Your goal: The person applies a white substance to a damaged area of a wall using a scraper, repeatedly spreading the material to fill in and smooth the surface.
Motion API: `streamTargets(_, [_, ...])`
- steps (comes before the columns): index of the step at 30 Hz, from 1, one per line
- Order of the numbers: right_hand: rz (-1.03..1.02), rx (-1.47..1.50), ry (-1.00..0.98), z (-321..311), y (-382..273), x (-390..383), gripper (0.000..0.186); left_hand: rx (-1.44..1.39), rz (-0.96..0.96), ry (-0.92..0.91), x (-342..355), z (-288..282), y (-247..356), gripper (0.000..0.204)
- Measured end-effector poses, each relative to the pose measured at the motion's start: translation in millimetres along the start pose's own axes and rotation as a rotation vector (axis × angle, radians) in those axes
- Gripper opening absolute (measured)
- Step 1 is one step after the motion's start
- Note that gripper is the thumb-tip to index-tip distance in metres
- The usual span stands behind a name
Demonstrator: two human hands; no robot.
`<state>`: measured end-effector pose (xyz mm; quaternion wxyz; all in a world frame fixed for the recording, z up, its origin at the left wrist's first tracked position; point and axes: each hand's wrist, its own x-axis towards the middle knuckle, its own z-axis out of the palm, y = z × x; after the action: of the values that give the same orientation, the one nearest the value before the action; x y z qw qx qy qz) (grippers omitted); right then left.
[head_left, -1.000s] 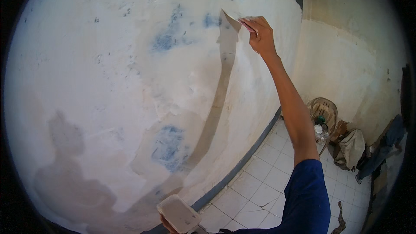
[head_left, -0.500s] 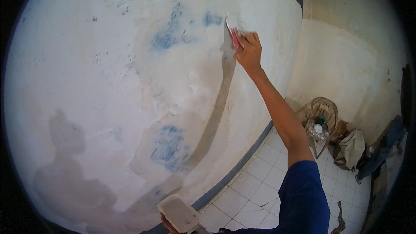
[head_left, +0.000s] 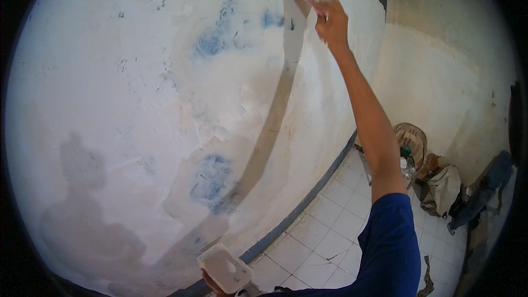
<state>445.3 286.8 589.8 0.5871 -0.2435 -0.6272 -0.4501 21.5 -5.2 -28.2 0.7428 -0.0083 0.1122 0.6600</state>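
Raised high on the right, my right hand [head_left: 333, 23] is closed around a putty knife [head_left: 315, 6] with a pinkish-red handle. Its thin blade is seen nearly edge-on against the white plastered wall [head_left: 137, 115], and the arm's shadow meets it there. Left of the blade, bluish patches [head_left: 211, 44] show through the filler, and another lies lower down. At the bottom edge my left hand [head_left: 211, 285], mostly hidden, grips a whitish rectangular plastic tub [head_left: 223, 267]. Some pale paste appears to be inside.
A grey-blue skirting [head_left: 308, 203] runs along the wall above the white tiled floor [head_left: 313, 236]. In the far right corner stands a plastic chair [head_left: 416, 135] with bags on it. Beside it lie a beige cloth bag [head_left: 444, 184] and dark blue fabric [head_left: 484, 192].
My right hand has moved up and slightly right along the wall with the putty knife, and its shadow has risen too. My left hand and the tub have hardly shifted.
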Motion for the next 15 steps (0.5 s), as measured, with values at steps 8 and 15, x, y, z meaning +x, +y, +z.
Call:
streamTargets(8, [0.007, 0.08, -0.06, -31, -23, -64, 0.048, 0.208, -0.031, -0.103, -4, 27, -1, 0.088])
streamTargets(15, [0.014, -0.245, -0.06, 10, -12, -14, 0.034, 0.249, -0.006, -0.093, -7, 31, 1, 0.089])
